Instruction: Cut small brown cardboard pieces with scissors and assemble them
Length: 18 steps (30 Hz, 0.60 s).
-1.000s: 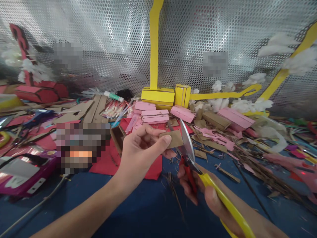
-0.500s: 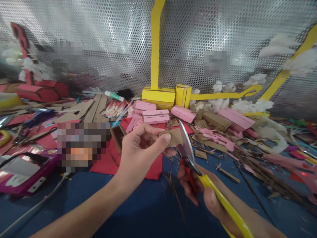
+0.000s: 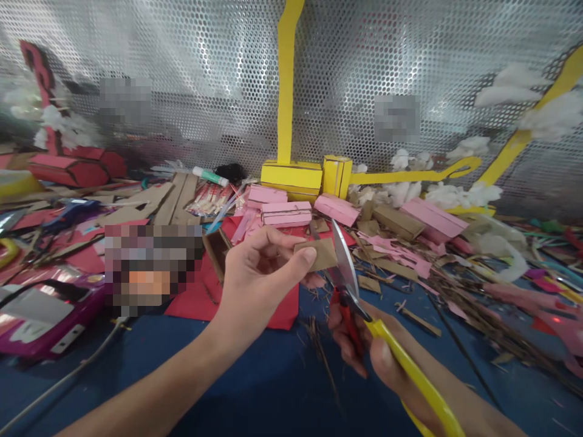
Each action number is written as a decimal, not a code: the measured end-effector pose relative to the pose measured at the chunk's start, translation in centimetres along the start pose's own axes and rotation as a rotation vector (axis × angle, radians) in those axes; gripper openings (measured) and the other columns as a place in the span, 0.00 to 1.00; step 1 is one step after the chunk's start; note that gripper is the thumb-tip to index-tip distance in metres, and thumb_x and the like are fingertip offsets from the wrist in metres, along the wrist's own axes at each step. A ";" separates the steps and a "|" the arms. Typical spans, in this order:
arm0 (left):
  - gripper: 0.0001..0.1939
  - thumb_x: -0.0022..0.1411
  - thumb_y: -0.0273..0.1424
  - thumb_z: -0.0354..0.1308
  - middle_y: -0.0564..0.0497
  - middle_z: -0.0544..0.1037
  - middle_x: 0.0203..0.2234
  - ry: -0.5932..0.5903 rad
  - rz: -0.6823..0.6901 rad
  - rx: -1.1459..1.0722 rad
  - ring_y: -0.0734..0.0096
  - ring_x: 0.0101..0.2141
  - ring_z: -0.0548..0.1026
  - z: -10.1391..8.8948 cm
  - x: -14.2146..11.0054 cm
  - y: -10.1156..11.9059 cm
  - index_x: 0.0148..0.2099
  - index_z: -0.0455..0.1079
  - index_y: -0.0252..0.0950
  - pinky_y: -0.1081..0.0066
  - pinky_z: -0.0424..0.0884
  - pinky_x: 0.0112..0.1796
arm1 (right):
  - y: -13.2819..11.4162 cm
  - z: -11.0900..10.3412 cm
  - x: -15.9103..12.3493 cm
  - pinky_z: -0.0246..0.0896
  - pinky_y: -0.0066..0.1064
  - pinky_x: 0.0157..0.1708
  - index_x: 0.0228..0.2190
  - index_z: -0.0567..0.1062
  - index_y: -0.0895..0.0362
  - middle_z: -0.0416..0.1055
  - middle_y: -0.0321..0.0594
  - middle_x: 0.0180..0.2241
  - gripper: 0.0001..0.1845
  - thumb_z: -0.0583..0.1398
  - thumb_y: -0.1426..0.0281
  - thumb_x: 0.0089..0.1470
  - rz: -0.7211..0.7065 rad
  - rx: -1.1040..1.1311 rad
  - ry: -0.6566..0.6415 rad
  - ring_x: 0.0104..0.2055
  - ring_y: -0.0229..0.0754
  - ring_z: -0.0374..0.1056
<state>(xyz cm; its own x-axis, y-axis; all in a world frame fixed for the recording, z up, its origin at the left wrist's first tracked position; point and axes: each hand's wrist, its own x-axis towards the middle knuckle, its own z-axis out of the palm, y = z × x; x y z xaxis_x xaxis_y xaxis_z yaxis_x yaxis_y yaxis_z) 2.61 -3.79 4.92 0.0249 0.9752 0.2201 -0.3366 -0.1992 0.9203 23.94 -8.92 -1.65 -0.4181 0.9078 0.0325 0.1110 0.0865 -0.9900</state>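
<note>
My left hand [image 3: 262, 273] pinches a small brown piece of cardboard [image 3: 325, 254] between thumb and fingers. Wrapped round the yellow and red handles of a pair of scissors [image 3: 347, 267] is my right hand [image 3: 387, 358]. The scissor blades are parted and point up and away; the nearer blade stands at the right edge of the cardboard. Whether the cardboard lies between both blades is partly hidden. Beneath my left hand lies a sheet of red paper [image 3: 191, 297] on the blue table surface [image 3: 255, 376].
Yellow paper-covered blocks [image 3: 291, 176] and pink blocks [image 3: 286, 213] stand at the back, before a perforated metal panel [image 3: 218, 79]. Pink and brown scraps [image 3: 410, 258] litter the right. On the left are a purple device [image 3: 54, 321] and a grey cable [image 3: 86, 364].
The cardboard and the scissors have shifted very slightly to the right. Both hands keep their grips, and the surroundings look the same.
</note>
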 end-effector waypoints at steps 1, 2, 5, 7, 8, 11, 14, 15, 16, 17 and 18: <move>0.12 0.56 0.31 0.72 0.55 0.81 0.21 0.000 -0.001 0.001 0.74 0.21 0.81 0.0 0.0 0.0 0.32 0.71 0.35 0.82 0.78 0.23 | -0.1 0.0 0.0 0.55 0.28 0.23 0.43 0.71 0.54 0.64 0.37 0.30 0.38 0.52 0.32 0.54 0.001 -0.014 0.001 0.26 0.37 0.55; 0.12 0.56 0.31 0.72 0.55 0.81 0.21 0.001 -0.004 0.002 0.74 0.21 0.81 0.0 0.0 0.1 0.32 0.71 0.35 0.82 0.78 0.23 | -0.2 0.0 0.1 0.53 0.27 0.22 0.43 0.71 0.54 0.63 0.36 0.29 0.38 0.52 0.33 0.55 0.004 -0.029 0.005 0.26 0.37 0.54; 0.13 0.55 0.32 0.73 0.55 0.80 0.21 0.009 -0.015 0.009 0.73 0.21 0.81 0.0 0.0 0.1 0.32 0.71 0.34 0.79 0.80 0.24 | -0.3 0.1 0.1 0.49 0.27 0.21 0.42 0.71 0.55 0.61 0.34 0.27 0.36 0.53 0.35 0.57 0.003 -0.047 0.002 0.24 0.35 0.52; 0.13 0.55 0.32 0.73 0.55 0.80 0.21 0.016 -0.020 0.012 0.72 0.21 0.81 0.0 0.0 0.0 0.31 0.71 0.34 0.78 0.80 0.25 | -0.4 0.1 0.0 0.47 0.27 0.20 0.41 0.71 0.55 0.60 0.33 0.27 0.35 0.53 0.36 0.58 0.008 -0.043 -0.002 0.24 0.34 0.50; 0.13 0.55 0.32 0.73 0.54 0.80 0.21 0.018 -0.021 0.012 0.72 0.21 0.81 0.0 0.0 0.0 0.31 0.71 0.34 0.78 0.80 0.24 | -0.4 0.1 0.0 0.47 0.27 0.20 0.41 0.71 0.55 0.59 0.33 0.27 0.35 0.53 0.36 0.58 0.020 -0.044 -0.005 0.24 0.34 0.50; 0.12 0.54 0.32 0.73 0.54 0.80 0.22 0.013 -0.021 0.000 0.72 0.20 0.81 0.0 0.0 0.0 0.32 0.72 0.34 0.77 0.81 0.25 | -0.6 0.1 -0.3 0.49 0.26 0.20 0.41 0.71 0.55 0.60 0.34 0.29 0.33 0.54 0.37 0.59 0.059 -0.040 0.002 0.25 0.34 0.51; 0.10 0.55 0.31 0.73 0.54 0.81 0.22 -0.005 -0.025 -0.026 0.73 0.21 0.81 0.0 0.1 0.1 0.32 0.74 0.34 0.77 0.82 0.26 | -0.9 0.1 -0.3 0.51 0.25 0.20 0.40 0.70 0.54 0.60 0.33 0.31 0.31 0.56 0.38 0.59 0.079 -0.014 -0.005 0.25 0.33 0.52; 0.10 0.55 0.31 0.73 0.54 0.81 0.22 -0.007 -0.026 -0.032 0.73 0.21 0.81 -0.1 0.2 0.1 0.32 0.74 0.34 0.77 0.82 0.26 | -1.0 0.2 -0.2 0.50 0.24 0.19 0.40 0.69 0.54 0.59 0.32 0.30 0.31 0.56 0.38 0.58 0.086 -0.001 -0.016 0.24 0.32 0.51; 0.10 0.55 0.30 0.73 0.54 0.81 0.22 -0.007 -0.028 -0.037 0.73 0.21 0.81 -0.1 0.2 0.1 0.32 0.75 0.34 0.77 0.81 0.26 | -1.1 0.2 -0.1 0.49 0.23 0.18 0.39 0.69 0.55 0.59 0.31 0.29 0.32 0.56 0.37 0.57 0.093 0.010 -0.026 0.23 0.31 0.50; 0.10 0.55 0.30 0.73 0.54 0.81 0.23 -0.004 -0.031 -0.041 0.73 0.21 0.81 -0.1 0.3 0.1 0.32 0.75 0.34 0.78 0.81 0.26 | -1.1 0.2 -0.1 0.47 0.23 0.17 0.38 0.68 0.55 0.58 0.30 0.28 0.33 0.56 0.37 0.57 0.098 0.021 -0.033 0.21 0.30 0.48; 0.10 0.55 0.30 0.73 0.54 0.82 0.23 0.000 -0.034 -0.046 0.73 0.21 0.81 -0.1 0.3 0.2 0.32 0.75 0.34 0.78 0.81 0.26 | -1.1 0.3 0.0 0.46 0.23 0.16 0.38 0.68 0.55 0.57 0.29 0.27 0.33 0.57 0.36 0.56 0.102 0.030 -0.040 0.20 0.29 0.47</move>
<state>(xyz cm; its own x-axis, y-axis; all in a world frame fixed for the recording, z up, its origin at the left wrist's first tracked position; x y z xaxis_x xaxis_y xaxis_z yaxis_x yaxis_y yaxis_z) 2.48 -3.53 5.09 0.0375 0.9813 0.1888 -0.3784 -0.1609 0.9115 23.55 -9.13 -0.58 -0.4416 0.8942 -0.0733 0.1282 -0.0179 -0.9916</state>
